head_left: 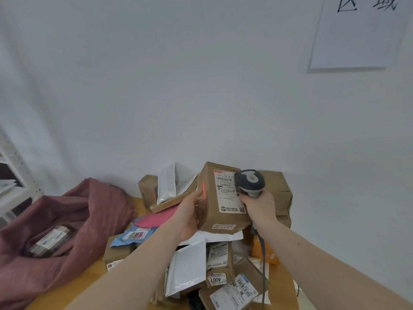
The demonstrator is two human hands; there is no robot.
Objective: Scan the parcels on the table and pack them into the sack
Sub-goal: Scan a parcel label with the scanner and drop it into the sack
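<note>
My left hand [188, 214] holds a brown cardboard parcel [214, 211] up above the pile, its white shipping label facing me. My right hand [260, 208] grips a grey handheld scanner [250, 182] right beside the label's barcode; its cable runs down past my forearm. A red scan line glows on the parcel's left edge. The dark red sack [73, 211] lies open at the left on the wooden table [89, 274], with a labelled parcel [50, 241] inside it.
A pile of parcels covers the table under my arms: brown boxes [220, 265], white mailers [187, 267], a pink mailer [156, 218], a blue one [134, 236], an orange one [263, 251]. A white wall stands behind. White shelving [13, 182] is at the far left.
</note>
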